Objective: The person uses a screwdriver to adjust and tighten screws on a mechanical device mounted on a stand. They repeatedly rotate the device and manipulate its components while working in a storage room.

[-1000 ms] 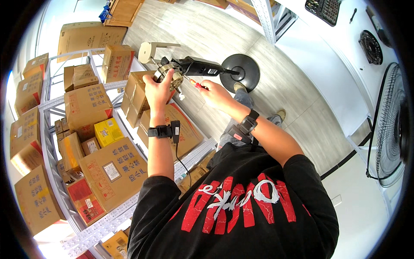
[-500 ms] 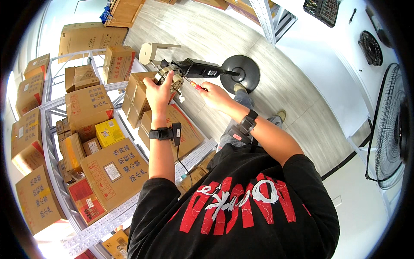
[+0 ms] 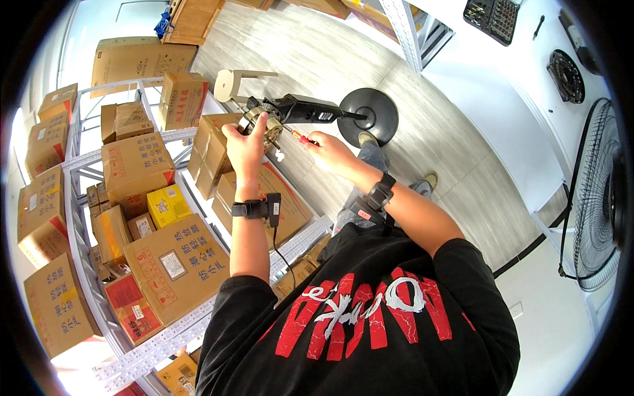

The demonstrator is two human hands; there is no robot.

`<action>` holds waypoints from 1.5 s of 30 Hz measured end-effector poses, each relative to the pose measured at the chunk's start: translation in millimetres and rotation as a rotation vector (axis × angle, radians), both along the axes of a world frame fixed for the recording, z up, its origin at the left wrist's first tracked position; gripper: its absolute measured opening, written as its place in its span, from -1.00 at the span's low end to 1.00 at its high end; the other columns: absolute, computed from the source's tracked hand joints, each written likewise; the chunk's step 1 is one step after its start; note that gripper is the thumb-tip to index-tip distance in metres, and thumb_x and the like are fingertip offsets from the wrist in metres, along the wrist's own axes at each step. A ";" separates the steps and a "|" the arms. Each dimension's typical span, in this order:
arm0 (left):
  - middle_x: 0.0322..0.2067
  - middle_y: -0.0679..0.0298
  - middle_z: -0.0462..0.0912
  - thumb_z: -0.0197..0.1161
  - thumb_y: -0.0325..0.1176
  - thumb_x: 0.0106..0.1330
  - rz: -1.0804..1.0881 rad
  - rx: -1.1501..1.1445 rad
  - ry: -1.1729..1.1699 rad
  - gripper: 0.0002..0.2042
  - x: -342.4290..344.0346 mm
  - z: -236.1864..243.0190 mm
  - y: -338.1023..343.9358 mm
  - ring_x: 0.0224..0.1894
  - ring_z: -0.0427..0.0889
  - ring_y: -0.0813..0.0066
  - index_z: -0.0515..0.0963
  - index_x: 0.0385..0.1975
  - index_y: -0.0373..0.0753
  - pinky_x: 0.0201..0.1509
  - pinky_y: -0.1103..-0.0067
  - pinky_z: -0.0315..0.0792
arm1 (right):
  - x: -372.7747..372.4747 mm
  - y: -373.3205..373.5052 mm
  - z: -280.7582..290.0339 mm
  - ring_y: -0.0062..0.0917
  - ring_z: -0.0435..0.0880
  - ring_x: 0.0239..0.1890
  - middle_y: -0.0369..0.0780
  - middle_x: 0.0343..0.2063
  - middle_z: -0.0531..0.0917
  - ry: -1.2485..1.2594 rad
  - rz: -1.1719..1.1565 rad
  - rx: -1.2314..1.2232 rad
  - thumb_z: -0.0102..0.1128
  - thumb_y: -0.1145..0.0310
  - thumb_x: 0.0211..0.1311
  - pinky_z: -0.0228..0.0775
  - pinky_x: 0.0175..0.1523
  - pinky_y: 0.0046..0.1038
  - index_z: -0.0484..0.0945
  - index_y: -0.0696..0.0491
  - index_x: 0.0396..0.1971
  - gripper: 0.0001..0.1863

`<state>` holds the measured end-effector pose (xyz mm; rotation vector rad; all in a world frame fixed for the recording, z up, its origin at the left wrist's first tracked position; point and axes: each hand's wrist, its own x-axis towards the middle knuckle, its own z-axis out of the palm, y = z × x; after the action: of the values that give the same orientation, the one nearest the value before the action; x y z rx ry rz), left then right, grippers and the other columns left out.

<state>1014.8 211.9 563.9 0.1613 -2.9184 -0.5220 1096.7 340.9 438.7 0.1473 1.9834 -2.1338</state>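
Note:
My left hand (image 3: 246, 152) is closed around the exposed metal motor (image 3: 271, 127) of a floor fan, thumb up along its side. A black fan neck and pole (image 3: 305, 109) run from the motor to a round black base (image 3: 386, 117) on the floor. In my right hand (image 3: 330, 153) is a screwdriver (image 3: 303, 138) with a red handle, its shaft pointing at the motor's near side. Whether the tip touches the motor is too small to tell. A small white piece (image 3: 280, 157) hangs below the motor.
A beige stool (image 3: 226, 86) stands just beyond the motor. Metal shelving (image 3: 79, 160) with several cardboard boxes (image 3: 175, 261) fills the left. On the right, a white table (image 3: 502, 72) bears a tool case (image 3: 492, 20) and a black round part (image 3: 566, 76); a fan grille (image 3: 594, 198) stands nearby.
The screwdriver and my right hand have shifted slightly toward me. The motor in my left hand sits slightly lower in view. Both hands keep their hold.

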 end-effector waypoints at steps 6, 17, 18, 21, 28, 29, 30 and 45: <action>-0.33 -0.13 0.58 0.42 0.14 0.06 -0.002 -0.002 -0.002 -0.36 1.0 -1.0 0.1 -0.22 0.59 -0.01 0.35 -0.31 -0.40 -0.04 0.32 0.42 | -1.6 0.5 3.5 -0.04 0.64 -0.32 0.05 -0.44 0.65 0.020 -0.018 -0.003 0.00 0.15 0.35 0.41 -0.22 -0.10 0.58 0.19 -0.25 -0.63; -0.38 -0.12 0.59 0.41 0.15 0.06 0.001 -0.039 0.022 -0.37 -1.0 -4.9 -3.8 -0.26 0.60 -0.02 0.34 -0.35 -0.37 -0.07 0.30 0.43 | -3.8 3.2 3.3 -0.06 0.65 -0.31 0.05 -0.42 0.65 0.038 -0.041 0.004 0.01 0.16 0.34 0.41 -0.23 -0.10 0.58 0.19 -0.25 -0.64; -0.39 -0.11 0.59 0.41 0.15 0.06 0.000 -0.033 0.022 -0.37 -1.2 -5.2 -4.5 -0.26 0.60 -0.02 0.33 -0.35 -0.37 -0.07 0.30 0.43 | -3.3 2.7 3.1 -0.06 0.65 -0.32 0.05 -0.42 0.65 0.029 -0.044 -0.007 0.01 0.16 0.34 0.40 -0.23 -0.11 0.57 0.19 -0.26 -0.64; -0.40 -0.11 0.59 0.42 0.14 0.06 -0.004 -0.026 0.031 -0.37 -1.4 -8.0 -7.5 -0.27 0.60 -0.01 0.33 -0.36 -0.37 -0.07 0.29 0.43 | -1.1 0.7 2.0 -0.07 0.64 -0.35 0.05 -0.43 0.64 0.014 -0.048 -0.034 0.00 0.16 0.35 0.39 -0.26 -0.11 0.55 0.19 -0.29 -0.64; -0.41 -0.10 0.58 0.42 0.15 0.06 -0.001 -0.005 0.034 -0.37 -2.2 -8.3 -5.8 -0.28 0.59 -0.01 0.33 -0.37 -0.37 -0.08 0.31 0.43 | -0.8 -5.9 -4.9 -0.10 0.64 -0.38 0.03 -0.47 0.63 0.001 -0.069 -0.090 -0.01 0.15 0.37 0.38 -0.28 -0.14 0.53 0.19 -0.32 -0.64; -0.41 -0.10 0.58 0.42 0.14 0.06 0.002 -0.008 0.035 -0.37 -1.5 -8.2 -5.7 -0.28 0.59 0.00 0.33 -0.37 -0.38 -0.08 0.31 0.43 | -0.4 -4.4 -1.2 -0.11 0.64 -0.38 0.03 -0.47 0.63 -0.003 -0.070 -0.092 -0.01 0.15 0.37 0.38 -0.28 -0.14 0.53 0.19 -0.32 -0.64; -0.41 -0.09 0.58 0.42 0.14 0.06 0.005 -0.011 0.036 -0.37 -0.7 -7.6 -4.6 -0.28 0.59 0.01 0.33 -0.36 -0.38 -0.08 0.32 0.43 | -0.4 -2.2 2.1 -0.21 0.63 -0.37 -0.03 -0.44 0.64 -0.036 -0.033 -0.079 0.00 0.17 0.36 0.39 -0.25 -0.23 0.54 0.18 -0.26 -0.66; -0.35 -0.12 0.61 0.42 0.12 0.08 0.004 0.018 -0.002 -0.39 1.2 -0.8 3.3 -0.22 0.61 0.02 0.36 -0.35 -0.39 -0.05 0.33 0.42 | -0.8 11.8 10.9 -0.76 0.17 -0.77 -0.39 -0.68 0.37 -0.410 0.168 -0.731 -0.04 0.19 0.42 -0.14 -0.70 -0.60 0.48 0.08 -0.28 -0.74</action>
<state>1016.0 215.2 563.1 0.1700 -2.9156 -0.5477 1095.9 352.6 449.6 0.2511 0.8935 -2.3258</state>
